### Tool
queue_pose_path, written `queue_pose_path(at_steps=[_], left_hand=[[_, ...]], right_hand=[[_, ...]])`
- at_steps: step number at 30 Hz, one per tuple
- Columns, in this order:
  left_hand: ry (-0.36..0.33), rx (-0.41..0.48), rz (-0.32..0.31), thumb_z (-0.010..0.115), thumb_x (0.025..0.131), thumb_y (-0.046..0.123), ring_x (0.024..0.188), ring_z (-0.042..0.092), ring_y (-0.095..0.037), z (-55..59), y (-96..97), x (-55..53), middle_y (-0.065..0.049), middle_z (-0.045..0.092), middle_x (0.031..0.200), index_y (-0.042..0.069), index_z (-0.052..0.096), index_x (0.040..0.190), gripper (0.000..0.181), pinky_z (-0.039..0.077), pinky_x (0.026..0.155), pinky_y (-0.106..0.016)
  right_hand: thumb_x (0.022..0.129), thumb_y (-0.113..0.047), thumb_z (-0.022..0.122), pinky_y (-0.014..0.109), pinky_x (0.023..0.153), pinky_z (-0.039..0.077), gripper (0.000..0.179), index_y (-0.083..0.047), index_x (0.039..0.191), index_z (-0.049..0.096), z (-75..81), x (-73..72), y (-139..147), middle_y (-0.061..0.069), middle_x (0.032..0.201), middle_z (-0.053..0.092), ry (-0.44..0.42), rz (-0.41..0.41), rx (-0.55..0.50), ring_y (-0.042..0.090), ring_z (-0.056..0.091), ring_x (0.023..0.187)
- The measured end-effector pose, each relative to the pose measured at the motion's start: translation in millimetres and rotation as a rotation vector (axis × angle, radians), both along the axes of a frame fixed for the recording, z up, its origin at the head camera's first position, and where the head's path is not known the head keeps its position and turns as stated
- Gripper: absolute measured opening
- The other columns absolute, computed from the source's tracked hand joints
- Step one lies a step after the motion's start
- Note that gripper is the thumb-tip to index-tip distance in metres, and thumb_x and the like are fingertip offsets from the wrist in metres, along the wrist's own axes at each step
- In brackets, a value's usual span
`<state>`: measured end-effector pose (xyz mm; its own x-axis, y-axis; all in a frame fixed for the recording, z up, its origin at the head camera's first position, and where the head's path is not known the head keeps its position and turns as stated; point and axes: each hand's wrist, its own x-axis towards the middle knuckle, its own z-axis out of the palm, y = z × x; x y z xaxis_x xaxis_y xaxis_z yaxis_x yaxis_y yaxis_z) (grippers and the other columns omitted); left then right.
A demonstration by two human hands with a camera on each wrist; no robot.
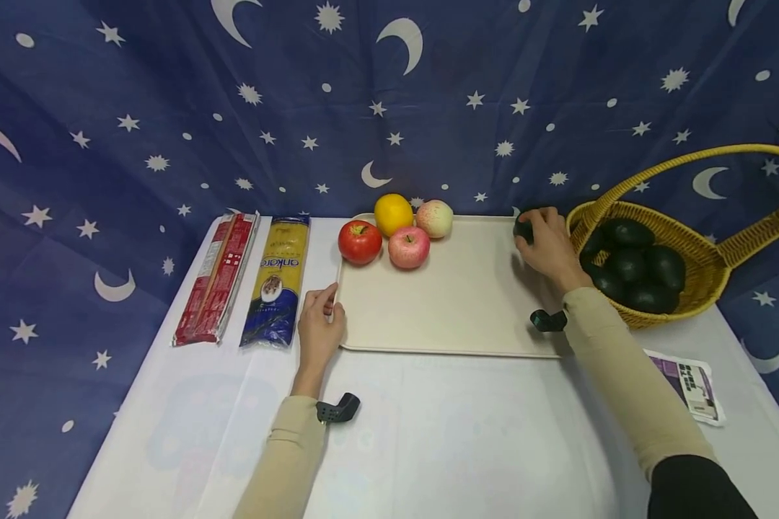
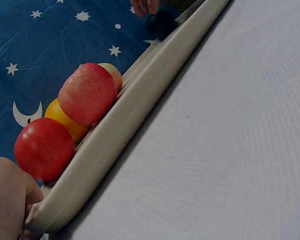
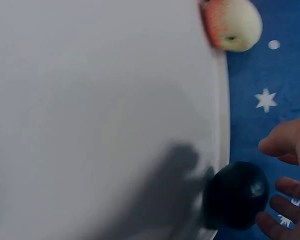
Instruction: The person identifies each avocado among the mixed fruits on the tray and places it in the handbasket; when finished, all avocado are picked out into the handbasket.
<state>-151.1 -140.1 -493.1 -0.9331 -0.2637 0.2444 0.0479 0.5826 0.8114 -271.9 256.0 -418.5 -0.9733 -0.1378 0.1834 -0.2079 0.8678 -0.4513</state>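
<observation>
At the near left corner of a cream tray (image 1: 454, 306), my left hand (image 1: 319, 324) pinches the rim, its thumb over the edge in the left wrist view. My right hand (image 1: 548, 245) is over the tray's back right corner, beside a dark green avocado (image 3: 235, 195). Thumb and fingers are spread apart there, the fingertips close to the avocado without curling round it. A red apple (image 1: 360, 243), an orange (image 1: 393, 214), a pink apple (image 1: 409, 247) and a pale peach-like fruit (image 1: 434, 219) sit together at the tray's back left.
A yellow wicker basket (image 1: 704, 292) with a tall handle stands right of the tray, holding several avocados (image 1: 630, 265). Left lie a red packet (image 1: 217, 281) and a yellow-blue pasta packet (image 1: 275, 281). A purple-white packet (image 1: 691, 386) lies partly behind the right arm.
</observation>
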Motion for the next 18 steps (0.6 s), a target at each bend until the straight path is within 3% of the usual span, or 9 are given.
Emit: queue_pose_path(at_steps=[5,11,18], left_hand=[[0.003,0.002,0.013,0.058,0.084,0.005,0.083,0.056,-0.022,-0.2,1.6,-1.0,-0.011,0.056,0.101,0.008,0.063,0.123,0.039,0.044,0.074,-0.035],[0.013,-0.009,0.001,0.057,0.085,0.006,0.083,0.056,-0.021,-1.3,0.5,-1.5,-0.01,0.056,0.101,0.009,0.063,0.123,0.039,0.044,0.074,-0.035],[0.009,0.008,0.005,0.057,0.085,0.005,0.083,0.055,-0.02,-1.8,1.7,-1.7,-0.01,0.056,0.101,0.009,0.062,0.124,0.039,0.044,0.075,-0.033]], right_hand=[[0.086,-0.01,0.058,0.062,0.1,0.027,0.043,-0.001,0.126,0.045,0.1,-13.5,2.7,0.03,0.139,0.025,-0.049,0.019,0.133,0.05,0.023,0.127],[0.082,-0.007,0.065,0.067,0.104,0.021,0.055,-0.004,0.133,0.042,-3.6,-24.5,9.2,0.025,0.152,0.009,-0.067,0.039,0.23,0.047,0.008,0.139],[0.08,0.002,0.063,0.068,0.104,0.023,0.072,-0.006,0.145,0.032,-1.0,-41.0,12.2,0.023,0.155,0.006,-0.179,0.069,0.43,0.049,0.006,0.14]])
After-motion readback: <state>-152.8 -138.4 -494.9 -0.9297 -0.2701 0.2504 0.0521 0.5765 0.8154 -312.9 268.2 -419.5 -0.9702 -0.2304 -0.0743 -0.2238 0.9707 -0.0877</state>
